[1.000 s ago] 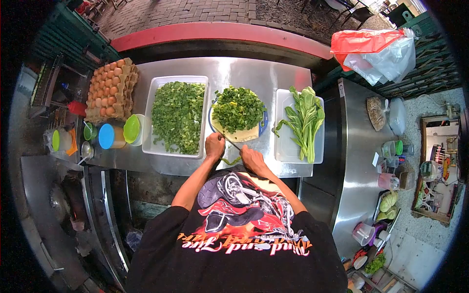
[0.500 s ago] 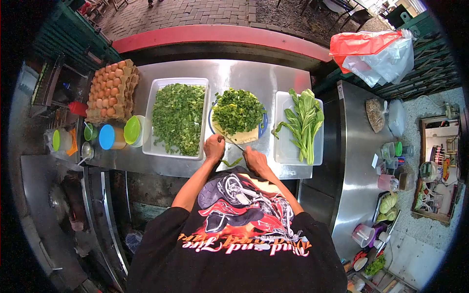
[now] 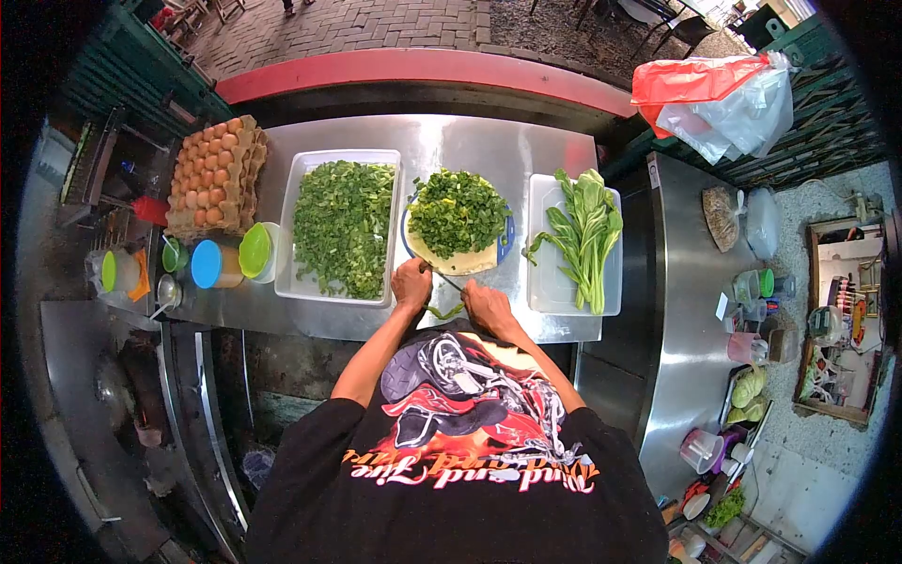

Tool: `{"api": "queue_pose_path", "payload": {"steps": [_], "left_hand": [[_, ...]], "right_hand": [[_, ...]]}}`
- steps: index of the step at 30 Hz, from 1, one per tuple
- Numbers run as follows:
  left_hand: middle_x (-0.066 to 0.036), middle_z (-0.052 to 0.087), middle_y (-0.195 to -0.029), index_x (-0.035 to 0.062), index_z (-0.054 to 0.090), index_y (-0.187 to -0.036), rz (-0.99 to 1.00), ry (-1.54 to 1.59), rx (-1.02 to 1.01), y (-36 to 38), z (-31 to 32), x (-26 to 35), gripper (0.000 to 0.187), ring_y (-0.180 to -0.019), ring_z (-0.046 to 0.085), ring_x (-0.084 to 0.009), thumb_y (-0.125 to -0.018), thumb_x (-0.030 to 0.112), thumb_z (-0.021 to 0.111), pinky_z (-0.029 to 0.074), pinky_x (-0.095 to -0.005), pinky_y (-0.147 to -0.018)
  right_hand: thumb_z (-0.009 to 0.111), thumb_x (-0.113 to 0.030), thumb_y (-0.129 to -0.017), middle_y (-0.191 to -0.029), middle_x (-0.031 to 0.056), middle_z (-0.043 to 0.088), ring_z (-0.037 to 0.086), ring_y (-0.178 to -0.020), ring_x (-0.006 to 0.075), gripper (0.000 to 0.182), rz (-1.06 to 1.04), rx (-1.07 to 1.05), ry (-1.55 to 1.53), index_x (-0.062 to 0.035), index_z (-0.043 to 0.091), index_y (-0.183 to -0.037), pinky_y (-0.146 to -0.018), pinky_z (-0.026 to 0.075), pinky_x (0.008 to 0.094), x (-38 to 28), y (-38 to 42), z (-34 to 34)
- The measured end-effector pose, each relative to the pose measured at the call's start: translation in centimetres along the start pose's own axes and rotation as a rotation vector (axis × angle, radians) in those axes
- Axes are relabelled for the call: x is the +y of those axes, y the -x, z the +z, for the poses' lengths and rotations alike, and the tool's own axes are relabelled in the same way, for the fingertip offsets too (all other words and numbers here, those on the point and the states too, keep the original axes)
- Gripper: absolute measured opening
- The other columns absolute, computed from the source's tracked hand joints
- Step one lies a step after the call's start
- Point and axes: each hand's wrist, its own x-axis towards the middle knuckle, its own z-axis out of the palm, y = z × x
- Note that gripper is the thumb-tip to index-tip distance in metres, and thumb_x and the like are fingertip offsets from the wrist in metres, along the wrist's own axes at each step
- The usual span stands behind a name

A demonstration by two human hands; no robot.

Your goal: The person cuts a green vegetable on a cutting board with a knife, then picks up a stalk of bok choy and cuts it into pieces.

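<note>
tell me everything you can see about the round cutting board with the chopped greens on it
The cutting board is round, pale and wood-like, with what looks like a blue rim showing at its right edge. It lies flat on the steel counter between the white tray of chopped greens and the tray of whole leafy stalks. A heap of chopped greens covers most of it; only the near edge is bare.

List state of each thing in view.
left hand: closed on green stem
right hand: grips knife
board: piled with chopped greens
left tray: full of chopped greens
right tray: holds whole greens
egg cartons: stacked, full
</note>
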Motion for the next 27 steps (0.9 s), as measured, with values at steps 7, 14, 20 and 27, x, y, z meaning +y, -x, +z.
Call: {"api": "queue_pose_path", "payload": {"steps": [7,14,20,27], "left_hand": [[-0.013,0.068,-0.079,0.0066,0.070,-0.076,-0.008,0.011,0.019,0.2,-0.3,0.3,0.012,-0.078,0.065,-0.0328,-0.075,0.018,0.066,0.048,-0.0435,-0.072],[-0.014,0.067,-0.076,0.0054,0.069,-0.072,0.036,0.021,-0.003,0.0,0.2,-0.6,0.013,-0.074,0.065,-0.0339,-0.075,0.018,0.065,0.049,-0.0435,-0.069],[-0.013,0.067,-0.082,0.0071,0.068,-0.079,0.080,-0.095,0.037,0.5,0.5,-0.8,0.009,-0.080,0.064,-0.0329,-0.074,0.015,0.065,0.047,-0.0437,-0.077],[-0.016,0.066,-0.089,0.0051,0.068,-0.084,0.063,0.028,-0.001,0.4,0.8,-1.3,0.014,-0.084,0.062,-0.0368,-0.075,0.014,0.064,0.049,-0.0444,-0.076]], "right_hand": [[0.049,-0.017,-0.089,-0.067,0.0234,0.061,0.061,-0.064,0.0427,0.015,-0.104,0.138,0.004,-0.0015,0.047,-0.089,-0.056,0.046,0.0545,-1.0,2.1,-3.0],[0.045,-0.014,-0.089,-0.071,0.0252,0.062,0.063,-0.069,0.0441,0.014,0.025,-0.046,-0.019,-0.0004,0.046,-0.092,-0.060,0.047,0.0546,-0.1,-1.1,1.5],[0.046,-0.024,-0.093,-0.072,0.0268,0.062,0.059,-0.069,0.0478,0.022,0.018,0.004,-0.070,-0.0019,0.046,-0.094,-0.060,0.043,0.0577,0.7,-2.5,2.9],[0.047,-0.027,-0.092,-0.072,0.0285,0.061,0.059,-0.070,0.0492,0.024,0.110,0.004,-0.065,-0.0038,0.046,-0.095,-0.063,0.043,0.0586,1.8,-1.1,1.7]]}}
